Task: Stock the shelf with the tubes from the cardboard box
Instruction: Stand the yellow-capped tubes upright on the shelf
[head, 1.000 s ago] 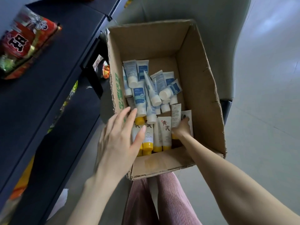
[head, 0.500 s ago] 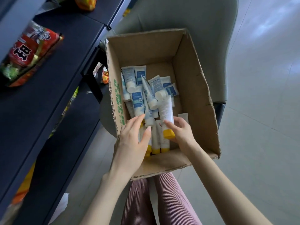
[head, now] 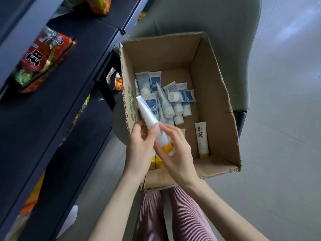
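Note:
An open cardboard box point(head: 217, 94) sits on a grey chair in front of me. Several white and blue tubes point(head: 156, 94) lie heaped at its far end. One yellow-capped tube point(head: 201, 138) lies by the right wall, and others are partly hidden under my hands. Over the box's near left corner, both hands hold a white tube with a yellow cap point(head: 151, 122), tilted with its cap toward me. My left hand point(head: 141, 146) grips its middle. My right hand point(head: 177, 150) holds the cap end. The dark shelf point(head: 69, 80) runs along the left.
A red snack bag point(head: 41, 56) lies on the upper shelf board, and an orange bag point(head: 99, 4) sits at the top edge. More packets show on lower levels. The grey chair point(head: 199, 20) rises behind the box. My striped trousers point(head: 172, 214) are below it. Pale floor lies to the right.
My right hand lifted a yellow-capped tube out of the box and brought it left. My left hand closed round its middle. The view shifted so the box sits further right.

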The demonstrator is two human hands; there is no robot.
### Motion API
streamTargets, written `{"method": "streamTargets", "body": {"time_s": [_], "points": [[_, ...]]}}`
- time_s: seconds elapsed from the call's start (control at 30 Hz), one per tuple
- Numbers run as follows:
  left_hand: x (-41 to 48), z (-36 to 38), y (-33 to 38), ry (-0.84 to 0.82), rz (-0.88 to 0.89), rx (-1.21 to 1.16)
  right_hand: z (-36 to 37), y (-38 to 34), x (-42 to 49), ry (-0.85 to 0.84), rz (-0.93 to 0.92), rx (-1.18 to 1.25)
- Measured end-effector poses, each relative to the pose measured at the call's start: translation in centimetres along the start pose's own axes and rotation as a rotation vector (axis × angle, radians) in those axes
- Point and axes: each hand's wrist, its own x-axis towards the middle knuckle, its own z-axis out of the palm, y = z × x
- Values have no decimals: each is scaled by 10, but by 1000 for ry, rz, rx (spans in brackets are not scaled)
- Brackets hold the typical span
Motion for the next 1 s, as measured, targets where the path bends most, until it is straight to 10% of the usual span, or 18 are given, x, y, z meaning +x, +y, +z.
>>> {"method": "streamTargets", "body": {"time_s": [0.37, 0.73, 1.0], "points": [[0, -6, -4, -15, -98, -203, -16, 12, -2, -179, -106, -118], [-4, -13, -7, -44, -124, -212, -60, 112, 20, -102, 871, -289], [-5, -13, -10, -69, -125, -173, -40, 139, 28, -197, 906, -652]]}}
